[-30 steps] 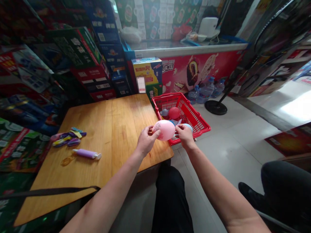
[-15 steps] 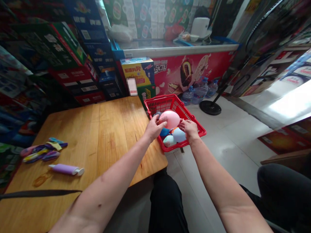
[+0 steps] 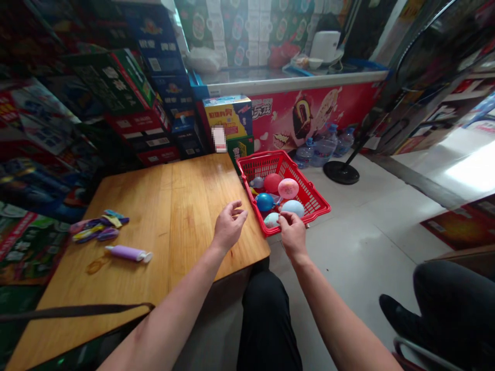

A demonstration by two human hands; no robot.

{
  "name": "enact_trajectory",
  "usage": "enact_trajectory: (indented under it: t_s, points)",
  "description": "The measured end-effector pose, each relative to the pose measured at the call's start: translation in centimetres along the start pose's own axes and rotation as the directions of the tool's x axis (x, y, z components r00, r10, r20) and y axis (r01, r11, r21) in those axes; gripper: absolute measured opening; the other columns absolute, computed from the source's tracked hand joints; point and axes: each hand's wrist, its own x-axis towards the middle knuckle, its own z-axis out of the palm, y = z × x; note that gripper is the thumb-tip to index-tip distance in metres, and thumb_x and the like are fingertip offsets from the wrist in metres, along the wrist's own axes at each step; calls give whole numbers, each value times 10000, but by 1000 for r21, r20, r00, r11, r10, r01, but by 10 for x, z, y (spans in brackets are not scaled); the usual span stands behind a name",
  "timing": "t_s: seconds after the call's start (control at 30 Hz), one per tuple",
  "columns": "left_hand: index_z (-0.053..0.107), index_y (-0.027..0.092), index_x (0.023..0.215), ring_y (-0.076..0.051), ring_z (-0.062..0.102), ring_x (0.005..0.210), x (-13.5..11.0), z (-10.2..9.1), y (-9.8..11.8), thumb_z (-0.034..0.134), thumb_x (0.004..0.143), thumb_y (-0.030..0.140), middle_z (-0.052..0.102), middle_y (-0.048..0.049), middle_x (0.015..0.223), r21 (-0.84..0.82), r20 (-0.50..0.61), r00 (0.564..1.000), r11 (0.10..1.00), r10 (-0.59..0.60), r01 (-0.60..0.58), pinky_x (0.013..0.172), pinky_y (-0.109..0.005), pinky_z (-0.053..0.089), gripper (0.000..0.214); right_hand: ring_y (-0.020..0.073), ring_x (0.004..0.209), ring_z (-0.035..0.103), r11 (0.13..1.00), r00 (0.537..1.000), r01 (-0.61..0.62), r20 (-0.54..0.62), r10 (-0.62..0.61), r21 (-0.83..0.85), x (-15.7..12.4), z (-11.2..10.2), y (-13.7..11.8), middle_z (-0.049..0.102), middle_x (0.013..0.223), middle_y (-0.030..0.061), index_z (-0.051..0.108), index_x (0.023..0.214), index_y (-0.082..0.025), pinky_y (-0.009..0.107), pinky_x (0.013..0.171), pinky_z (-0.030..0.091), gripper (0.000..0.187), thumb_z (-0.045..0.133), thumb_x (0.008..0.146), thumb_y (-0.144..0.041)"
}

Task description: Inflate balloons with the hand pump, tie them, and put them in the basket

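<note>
My left hand hovers over the table's right part, fingers curved but apart, with nothing in it. My right hand is at the near rim of a red plastic basket, fingers bent, thumb and forefinger close together; nothing shows between them. Inside the basket lie several balloons: a pink balloon, a red balloon, a blue balloon, a light blue balloon and a mint green balloon partly behind my right hand.
On the wooden table lie a purple hand pump, a pile of flat balloons and some orange-brown bands. Stacked boxes stand behind. A fan stand and water bottles are on the floor. Another person's knee shows at right.
The pink balloon has left my hands and now lies in the basket. Both hands have drawn back toward me, the left one over the table. The view has shifted slightly left.
</note>
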Motion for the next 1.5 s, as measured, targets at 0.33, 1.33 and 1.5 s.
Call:
enact_trajectory:
  t_s: [0.33,1.33,1.5]
  points:
    - [665,162,1201,-236,694,844,-168,-134,-40,667,849,476,719,-105,985,288,-127,984,945,-126,158,773,-370,548,472,229,853,653,867,869,377,449,-208,-328,-167,18,-7,707,880,65,697,875,-223,321,804,476,149,553,905,-247]
    - [663,181,1167,-312,704,905,-402,-424,-45,623,790,500,732,-88,936,305,-841,538,773,-56,557,811,-416,553,496,213,925,668,320,797,598,589,-136,-735,-215,69,-11,710,941,71,667,891,-215,286,793,414,142,548,951,-262]
    - [664,203,1139,-297,693,944,-388,-377,-57,607,859,457,718,-113,1097,380,-724,688,859,45,344,852,-414,545,382,222,919,674,286,795,603,590,-139,-745,-216,74,-12,718,945,63,660,896,-222,301,788,418,144,538,955,-267]
